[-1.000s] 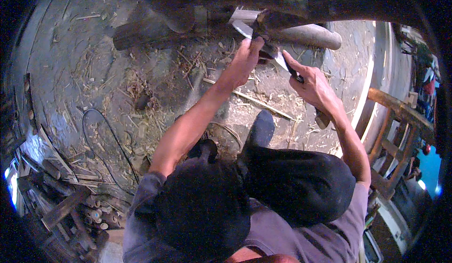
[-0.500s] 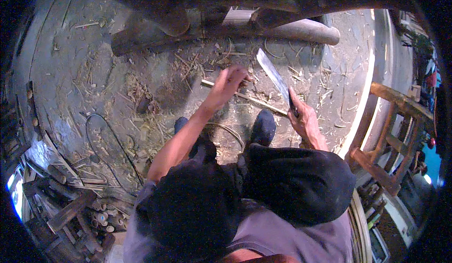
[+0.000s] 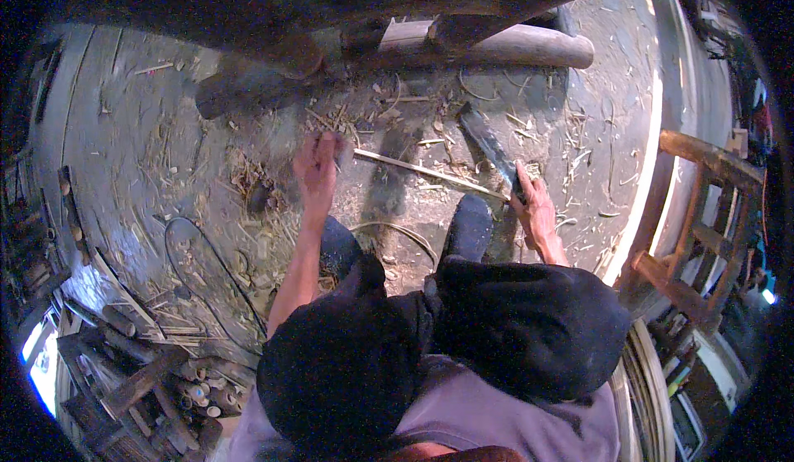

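Observation:
My right hand (image 3: 536, 212) is wrapped round the dark handle of a long, broad-bladed knife (image 3: 490, 141). The blade slants toward the far left, low over the floor, its face now dark. My left hand (image 3: 318, 162) is off to the left, just past the far-left end of a thin pale strip of split wood or bamboo (image 3: 426, 171). Its fingers look bent, but motion smears them, and I cannot make out whether anything is in them. The strip's right end reaches to beside my right hand.
Wood shavings (image 3: 248, 172) litter the floor. A thick log (image 3: 529, 47) and dark timbers lie across the far side. A wooden frame (image 3: 703, 239) stands at right. Cut tubes and wood pieces (image 3: 198, 392) are piled at near left, by a dark looped cord (image 3: 203, 226).
My left hand has moved left, away from the middle of the strip. The knife blade has turned and its tip has dropped a little nearer; its bright shine is gone.

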Demonstrator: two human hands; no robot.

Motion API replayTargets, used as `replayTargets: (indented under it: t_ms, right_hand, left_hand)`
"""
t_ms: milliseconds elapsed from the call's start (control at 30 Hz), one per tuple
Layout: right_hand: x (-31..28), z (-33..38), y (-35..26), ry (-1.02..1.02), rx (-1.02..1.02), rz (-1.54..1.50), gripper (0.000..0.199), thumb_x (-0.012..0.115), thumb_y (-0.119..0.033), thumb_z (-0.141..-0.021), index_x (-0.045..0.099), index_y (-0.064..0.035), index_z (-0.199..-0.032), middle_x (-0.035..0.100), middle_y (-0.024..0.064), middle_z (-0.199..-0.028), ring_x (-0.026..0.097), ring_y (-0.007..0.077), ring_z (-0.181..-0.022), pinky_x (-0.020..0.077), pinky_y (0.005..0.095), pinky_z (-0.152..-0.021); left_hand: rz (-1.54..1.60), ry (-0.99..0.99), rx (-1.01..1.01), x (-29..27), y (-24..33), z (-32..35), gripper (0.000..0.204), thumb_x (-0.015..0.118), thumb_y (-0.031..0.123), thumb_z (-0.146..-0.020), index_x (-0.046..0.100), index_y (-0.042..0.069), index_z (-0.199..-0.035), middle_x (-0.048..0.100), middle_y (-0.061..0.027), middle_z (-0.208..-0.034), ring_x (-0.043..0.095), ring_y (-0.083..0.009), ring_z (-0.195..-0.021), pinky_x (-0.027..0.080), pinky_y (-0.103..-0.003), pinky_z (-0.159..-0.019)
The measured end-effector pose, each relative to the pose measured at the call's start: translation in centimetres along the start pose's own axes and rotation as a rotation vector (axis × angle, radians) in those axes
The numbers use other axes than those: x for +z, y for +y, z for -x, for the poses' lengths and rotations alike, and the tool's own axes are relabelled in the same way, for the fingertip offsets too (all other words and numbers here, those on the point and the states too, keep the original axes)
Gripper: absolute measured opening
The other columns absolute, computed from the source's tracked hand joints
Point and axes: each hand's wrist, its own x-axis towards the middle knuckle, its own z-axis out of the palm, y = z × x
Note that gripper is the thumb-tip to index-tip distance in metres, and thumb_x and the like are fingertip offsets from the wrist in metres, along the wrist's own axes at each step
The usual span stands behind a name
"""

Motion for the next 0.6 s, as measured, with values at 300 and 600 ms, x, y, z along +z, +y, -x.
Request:
replayTargets:
  t_ms: [300, 600]
  right_hand:
    - [0.0, -0.1, -0.2, 0.031, 0.001, -0.016, 0.069, 0.066, -0.014, -0.088, 0.037, -0.0276, -0.149, 0.056, 0.0154, -0.103, 0.060, 0.0341, -0.091, 0.0499, 0.0429, -0.077]
    - [0.4, -0.2, 0.3, 0.024, -0.010, 0.013, 0.070, 0.063, -0.009, -0.087, 0.035, -0.0249, -0.150, 0.058, 0.0155, -0.106, 0.061, 0.0355, -0.094, 0.0502, 0.0428, -0.081]
  left_hand:
    - [-0.046, 0.540, 0.710, -3.6, 8.3, -8.1, 0.061, 0.068, 0.022, -0.091, 0.035, -0.002, -0.137, 0.047, -0.0153, -0.129, 0.049, -0.0258, -0.116, 0.040, -0.038, -0.101]
    - [0.223, 0.251, 0.664, -4.0, 11.8, -12.0, 0.086, 0.083, 0.020, -0.076, 0.027, 0.004, -0.139, 0.047, -0.0128, -0.132, 0.051, -0.0248, -0.113, 0.039, -0.036, -0.099]
